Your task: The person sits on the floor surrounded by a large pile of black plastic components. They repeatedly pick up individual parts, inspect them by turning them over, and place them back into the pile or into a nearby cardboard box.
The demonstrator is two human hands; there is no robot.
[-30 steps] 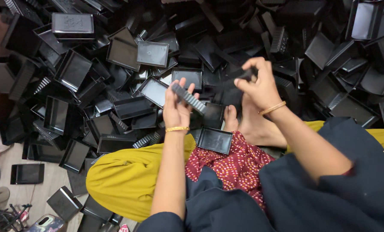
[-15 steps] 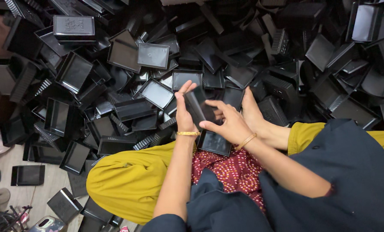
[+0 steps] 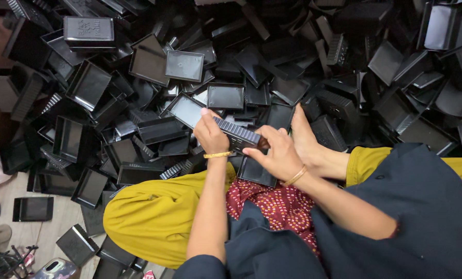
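Above the red dotted cloth [image 3: 277,206], a ribbed black plastic part [image 3: 237,133] sat gripped between both hands: left hand [image 3: 210,135] closed on one end, right hand [image 3: 275,152] pinching the other. Judging by this, fitting was underway; aligning seemed next. Beyond lay the black tray pile [image 3: 272,62].

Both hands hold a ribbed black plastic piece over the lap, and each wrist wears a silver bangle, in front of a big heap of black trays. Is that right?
Not quite. The head view shows gold bangles, not silver. The rest stands: the left hand and right hand hold the ribbed black plastic piece over the lap, before the heap of black trays.
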